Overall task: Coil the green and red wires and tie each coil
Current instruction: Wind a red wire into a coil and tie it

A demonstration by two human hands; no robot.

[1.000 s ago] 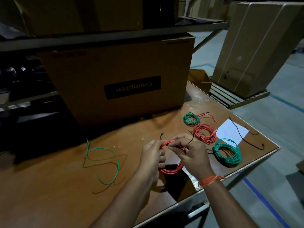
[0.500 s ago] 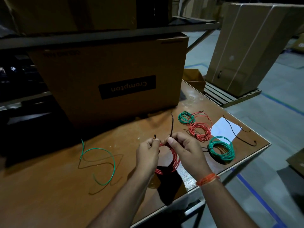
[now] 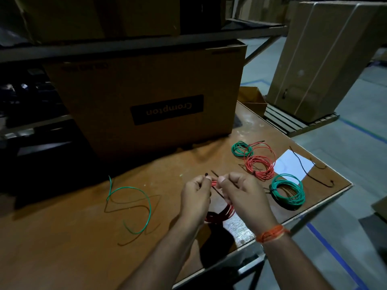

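The left hand [image 3: 195,200] and the right hand [image 3: 244,196] are held close together above the counter [image 3: 62,237], each with thumb and fingers curled in a pinch on a thin black tie [image 3: 215,188] at the top of a red wire coil [image 3: 222,214] — the coil hangs down between the two hands, its lower loops in shadow. To the right on the counter lie finished coils: a small green coil [image 3: 240,149] touching a red coil [image 3: 259,164], and a larger green coil [image 3: 288,191] nearer the edge. A loose green wire [image 3: 134,206] curls on the counter to the left, well apart from the hands. A white sheet [image 3: 293,166] lies by the right corner — a black cable tie [image 3: 307,170] crosses it.
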